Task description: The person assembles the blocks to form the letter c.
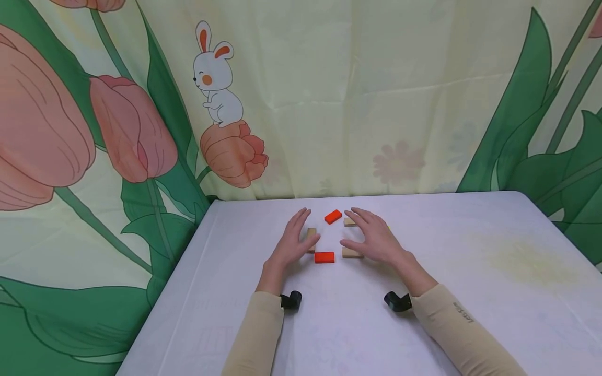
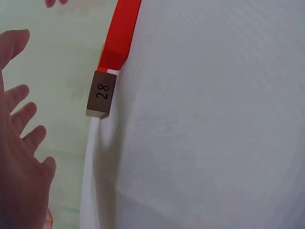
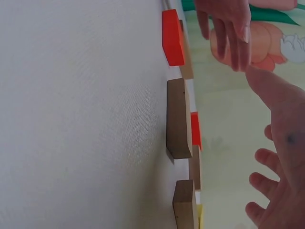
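Several small flat blocks, red and plain wood, lie in a loose ring on the table. My left hand [image 1: 292,243] hovers at the ring's left side, fingers extended, near a wooden block [image 1: 311,235]; that block's end reads 28 in the left wrist view. My right hand [image 1: 376,237], also with fingers spread, is over the right side, above a wooden block [image 1: 352,254]. Between the hands lie a red block [image 1: 324,257] in front and another red block [image 1: 333,216] behind. Neither hand holds anything. A yellow piece [image 3: 200,217] is mostly hidden behind a wooden block [image 3: 185,205].
A white cloth covers the table [image 1: 226,313]. Behind it hangs a curtain [image 1: 320,104] printed with tulips and a rabbit. Black wrist cameras sit on both wrists. Another wooden block [image 1: 350,222] lies at the back, partly covered by the right fingers.
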`<state>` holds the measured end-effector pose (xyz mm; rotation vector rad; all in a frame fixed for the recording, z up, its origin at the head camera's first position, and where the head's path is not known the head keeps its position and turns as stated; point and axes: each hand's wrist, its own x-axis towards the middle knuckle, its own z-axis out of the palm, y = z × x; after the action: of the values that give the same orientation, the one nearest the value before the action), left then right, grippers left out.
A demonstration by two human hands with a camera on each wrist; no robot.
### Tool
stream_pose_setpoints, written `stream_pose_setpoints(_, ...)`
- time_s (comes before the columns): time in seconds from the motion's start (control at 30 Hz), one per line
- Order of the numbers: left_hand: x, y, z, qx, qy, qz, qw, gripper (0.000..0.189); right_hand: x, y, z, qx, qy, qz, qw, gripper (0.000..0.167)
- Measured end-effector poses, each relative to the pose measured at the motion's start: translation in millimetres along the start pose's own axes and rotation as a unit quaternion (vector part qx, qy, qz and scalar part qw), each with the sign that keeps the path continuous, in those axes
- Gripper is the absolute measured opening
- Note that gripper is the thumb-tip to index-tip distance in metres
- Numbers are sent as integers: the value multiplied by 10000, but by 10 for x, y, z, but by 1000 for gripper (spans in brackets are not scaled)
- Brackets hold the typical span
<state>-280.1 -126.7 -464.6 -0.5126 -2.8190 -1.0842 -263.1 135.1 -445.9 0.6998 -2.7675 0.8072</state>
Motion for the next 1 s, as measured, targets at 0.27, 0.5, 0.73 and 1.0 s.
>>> stream_pose_setpoints(0.27, 2, -38, 19, -372, -183, -162, 9990, 73, 24, -64, 56, 486, -177, 54, 9986, 78)
stream_pose_setpoints(0.5, 10, -103, 36, -454, -307, -157, 9984, 71, 62, -113, 95, 807, -512, 203, 9952, 75)
stream_pose_setpoints(0.73, -3, -162, 36, -440, -523, -177, 9975, 65, 101, -100, 136, 1068, -887, 106, 9903, 73)
stream_pose_setpoints(1.0, -8, -211, 25, -425, -730, -175, 9963, 66, 164, -75, 202, 1303, -1283, -222, 9829, 66)
